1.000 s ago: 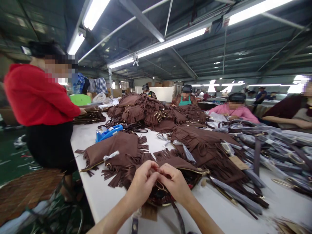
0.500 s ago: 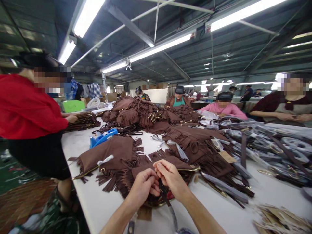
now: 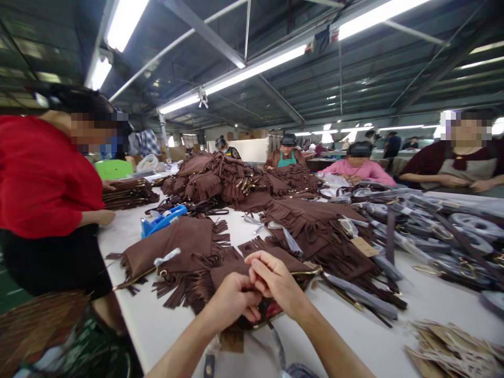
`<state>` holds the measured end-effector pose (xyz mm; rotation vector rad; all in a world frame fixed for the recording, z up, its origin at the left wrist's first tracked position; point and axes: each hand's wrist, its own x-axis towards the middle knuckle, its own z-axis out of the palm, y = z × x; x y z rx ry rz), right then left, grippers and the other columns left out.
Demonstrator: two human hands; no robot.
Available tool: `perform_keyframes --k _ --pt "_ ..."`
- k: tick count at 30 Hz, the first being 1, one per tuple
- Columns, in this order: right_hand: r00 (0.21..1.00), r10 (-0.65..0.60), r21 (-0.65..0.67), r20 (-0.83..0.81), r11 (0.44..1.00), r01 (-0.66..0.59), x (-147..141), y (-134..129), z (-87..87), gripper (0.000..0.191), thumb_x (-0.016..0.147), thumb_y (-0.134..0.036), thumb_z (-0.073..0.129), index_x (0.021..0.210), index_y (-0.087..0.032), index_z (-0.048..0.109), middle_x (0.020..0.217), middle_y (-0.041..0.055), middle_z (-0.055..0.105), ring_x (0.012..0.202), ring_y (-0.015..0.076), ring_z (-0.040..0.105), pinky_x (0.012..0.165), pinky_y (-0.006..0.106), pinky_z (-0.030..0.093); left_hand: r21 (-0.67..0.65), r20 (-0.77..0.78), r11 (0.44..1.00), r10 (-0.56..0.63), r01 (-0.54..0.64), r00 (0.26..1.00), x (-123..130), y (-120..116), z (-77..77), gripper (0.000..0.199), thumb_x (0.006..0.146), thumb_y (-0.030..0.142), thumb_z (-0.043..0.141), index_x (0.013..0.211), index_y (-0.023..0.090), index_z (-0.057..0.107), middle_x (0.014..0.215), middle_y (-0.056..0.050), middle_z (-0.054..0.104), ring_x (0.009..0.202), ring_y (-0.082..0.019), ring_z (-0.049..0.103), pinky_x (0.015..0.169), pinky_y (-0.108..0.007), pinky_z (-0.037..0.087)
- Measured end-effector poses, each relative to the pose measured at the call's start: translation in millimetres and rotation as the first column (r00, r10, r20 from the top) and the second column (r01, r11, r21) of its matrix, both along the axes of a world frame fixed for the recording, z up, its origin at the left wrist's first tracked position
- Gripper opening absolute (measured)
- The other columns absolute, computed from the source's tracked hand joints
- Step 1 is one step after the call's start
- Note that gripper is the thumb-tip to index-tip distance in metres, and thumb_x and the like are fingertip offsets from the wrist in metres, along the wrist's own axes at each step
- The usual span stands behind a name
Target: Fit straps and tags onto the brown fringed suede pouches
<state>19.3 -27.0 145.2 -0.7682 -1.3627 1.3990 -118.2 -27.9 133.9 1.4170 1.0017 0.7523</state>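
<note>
My left hand [image 3: 236, 298] and my right hand [image 3: 271, 278] meet at the front of the table, over a brown fringed bag [image 3: 226, 274] with a gold zip edge. Both have their fingers curled and pinched close together; whatever is between the fingertips is too small to make out. Below them, a dark strap [image 3: 276, 341] runs toward the table's front edge. A brown cardboard tag [image 3: 232, 341] lies under my left wrist. Another fringed bag [image 3: 157, 244] with a wrapped pull lies to the left.
A blue tape dispenser [image 3: 163, 219] stands behind the left bag. Fringed bags [image 3: 220, 178] are heaped further back. Wrapped straps [image 3: 441, 226] cover the right side, with paper tags [image 3: 449, 346] at front right. A person in red [image 3: 47, 178] stands left; others sit across the table [image 3: 157, 336].
My left hand has turned slightly, its fingers now lower beside my right hand. The person in red has drawn one hand back from the stacked bags. The view has shifted a little.
</note>
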Motion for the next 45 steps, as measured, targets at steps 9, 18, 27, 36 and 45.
perform_keyframes --k 9,18,27,36,45 --pt "0.978 -0.210 -0.037 -0.001 0.977 0.210 28 10 5.1 0.047 0.071 -0.061 0.068 0.089 -0.017 0.066 0.075 0.0025 0.061 0.061 0.0123 0.055 0.045 0.020 0.036 0.012 0.076 0.984 0.174 -0.176 0.982 -11 4 -1.2 0.027 0.061 0.039 0.067 0.068 0.014 0.061 0.048 -0.001 0.062 0.039 -0.009 0.055 0.041 -0.016 0.041" --pt "0.986 -0.090 0.030 0.143 0.996 0.086 7 -1 8.7 0.037 0.073 -0.048 0.068 0.087 -0.014 0.069 0.065 0.0011 0.067 0.043 0.0064 0.047 0.041 0.020 0.037 0.065 0.080 0.987 0.143 -0.148 0.986 3 3 -3.7 0.027 0.063 0.040 0.067 0.063 0.014 0.059 0.056 -0.001 0.063 0.043 -0.010 0.056 0.042 -0.018 0.045" --pt "0.969 -0.013 0.023 0.247 1.000 0.007 15 6 -3.5 0.029 0.074 -0.044 0.064 0.075 -0.016 0.063 0.062 -0.0024 0.062 0.041 0.0061 0.049 0.036 0.017 0.039 0.192 0.285 0.932 0.246 -0.306 0.927 -14 4 16.4 0.028 0.060 0.020 0.068 0.087 0.014 0.062 0.049 0.009 0.051 0.038 -0.004 0.039 0.039 -0.014 0.028" --pt "0.948 -0.015 0.099 0.319 0.995 -0.018 8 5 -7.1 0.033 0.079 -0.049 0.059 0.070 -0.017 0.057 0.048 -0.0072 0.051 0.036 0.0048 0.041 0.034 0.015 0.031 0.278 0.352 0.901 0.228 -0.334 0.908 5 0 19.9 0.031 0.069 0.027 0.067 0.096 0.015 0.057 0.063 0.005 0.059 0.047 -0.007 0.053 0.046 -0.017 0.041" --pt "0.946 -0.087 0.145 0.311 0.988 0.043 11 8 -9.2 0.027 0.080 -0.043 0.059 0.075 -0.016 0.062 0.051 -0.0066 0.053 0.036 0.0045 0.041 0.036 0.017 0.030 0.127 0.163 0.954 0.251 -0.272 0.954 3 -7 -13.3 0.025 0.072 0.040 0.059 0.076 0.016 0.054 0.052 0.002 0.059 0.031 -0.005 0.039 0.029 -0.014 0.024"
